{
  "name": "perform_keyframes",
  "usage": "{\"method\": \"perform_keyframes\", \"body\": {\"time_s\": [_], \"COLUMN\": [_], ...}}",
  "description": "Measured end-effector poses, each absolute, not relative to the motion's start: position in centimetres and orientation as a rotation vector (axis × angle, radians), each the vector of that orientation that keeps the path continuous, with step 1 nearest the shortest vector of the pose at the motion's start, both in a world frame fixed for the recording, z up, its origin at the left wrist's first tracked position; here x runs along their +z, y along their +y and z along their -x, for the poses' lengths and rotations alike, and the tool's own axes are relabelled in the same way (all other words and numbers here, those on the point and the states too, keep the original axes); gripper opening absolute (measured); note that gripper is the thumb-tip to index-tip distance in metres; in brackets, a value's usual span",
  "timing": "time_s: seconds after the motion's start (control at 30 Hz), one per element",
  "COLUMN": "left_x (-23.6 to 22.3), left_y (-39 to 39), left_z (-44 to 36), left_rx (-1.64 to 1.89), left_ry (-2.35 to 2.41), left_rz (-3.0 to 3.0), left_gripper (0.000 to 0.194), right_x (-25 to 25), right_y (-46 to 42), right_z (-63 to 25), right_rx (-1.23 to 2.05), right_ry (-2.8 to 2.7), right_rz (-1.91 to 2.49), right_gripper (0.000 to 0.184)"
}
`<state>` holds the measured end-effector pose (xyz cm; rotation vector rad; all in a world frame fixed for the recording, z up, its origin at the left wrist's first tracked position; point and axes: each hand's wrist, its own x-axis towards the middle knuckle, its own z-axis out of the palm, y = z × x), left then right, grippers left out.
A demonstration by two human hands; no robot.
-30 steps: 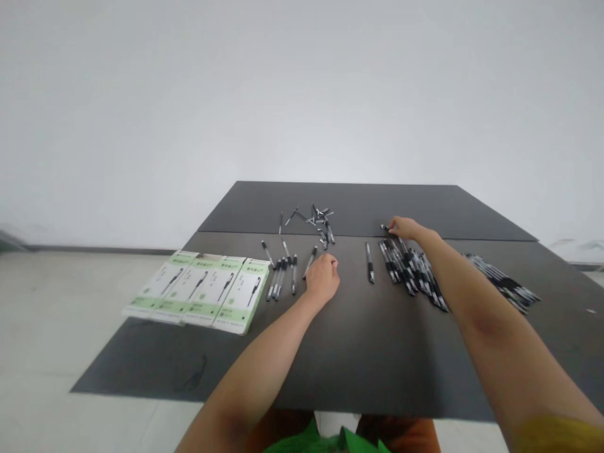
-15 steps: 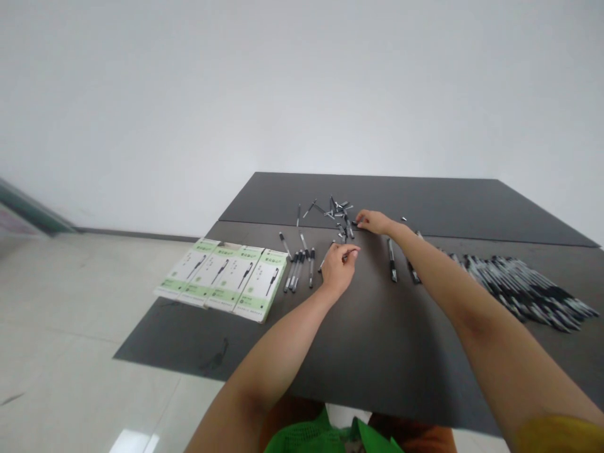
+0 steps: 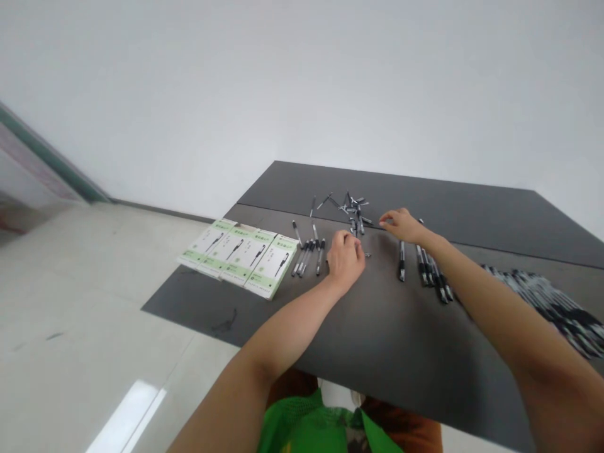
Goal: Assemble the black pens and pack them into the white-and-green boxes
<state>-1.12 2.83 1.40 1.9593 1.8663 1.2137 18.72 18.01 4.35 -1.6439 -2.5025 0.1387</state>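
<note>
My left hand [image 3: 346,259] is above the middle of the table, its fingers curled in a pinch. A small dark-and-silver piece [image 3: 368,255] shows right by its fingertips; I cannot tell whether it is held. Just behind is a loose heap of black and clear pen parts [image 3: 355,206]. My right hand [image 3: 401,225] hovers right of that heap with fingers loosely apart and nothing visible in them. A short dark pen part [image 3: 369,221] lies left of its fingertips. Below the right wrist a single pen [image 3: 402,261] rests on the table.
Several white-and-green pen boxes [image 3: 267,267] lie side by side at the left table edge. Several pens [image 3: 306,257] are between them and my left hand. More pens [image 3: 431,270] lie beneath my right forearm, and a large row of pens [image 3: 552,302] fills the right side.
The view has turned, so the table appears shifted right. My right hand has drawn away from the dark pen part near the heap. My left hand has turned, its fingertips now less visible.
</note>
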Motion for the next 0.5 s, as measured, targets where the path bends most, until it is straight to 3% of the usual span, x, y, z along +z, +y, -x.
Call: {"method": "perform_keyframes", "body": {"time_s": [0.23, 0.5], "left_x": [1.4, 1.2], "left_y": [3.3, 3.4], "left_z": [1.6, 1.5], "left_rx": [0.758, 0.770], "left_ry": [2.383, 2.312], "left_rz": [-1.965, -2.096], "left_gripper": [0.021, 0.032], "right_x": [4.2, 3.6], "right_y": [12.5, 4.7], "right_z": [-21.1, -19.9], "right_rx": [0.187, 0.352], "right_ry": [-2.456, -2.345], "right_rz": [1.520, 1.383], "right_gripper": [0.036, 0.029]}}
